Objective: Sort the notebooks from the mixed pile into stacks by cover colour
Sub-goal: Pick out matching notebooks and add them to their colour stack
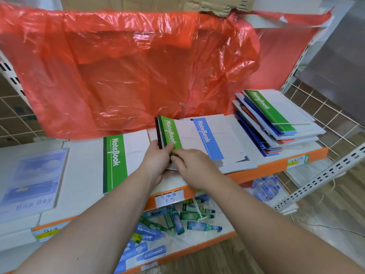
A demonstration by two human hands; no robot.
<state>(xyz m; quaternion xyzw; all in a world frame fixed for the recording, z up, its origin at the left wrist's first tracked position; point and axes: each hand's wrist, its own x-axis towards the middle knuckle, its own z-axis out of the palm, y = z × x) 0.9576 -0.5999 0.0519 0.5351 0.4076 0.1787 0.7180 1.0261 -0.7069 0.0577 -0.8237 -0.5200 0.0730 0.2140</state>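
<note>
The left hand [158,157] is gripping the spine and the right hand [192,165] is pinching the near corner of a green-striped notebook [170,133], tilting it up just right of the green stack [115,165], likely to carry it there. Farther right of that stack, a blue-striped notebook [208,139] and the mixed pile [276,123] are crowding toward the orange edge of the shelf [276,165].

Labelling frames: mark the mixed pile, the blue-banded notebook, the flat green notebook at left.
mixed pile [282,109], head view, top cover.
blue-banded notebook [207,139], head view, blue band.
flat green notebook [114,163], head view, green band.
</note>
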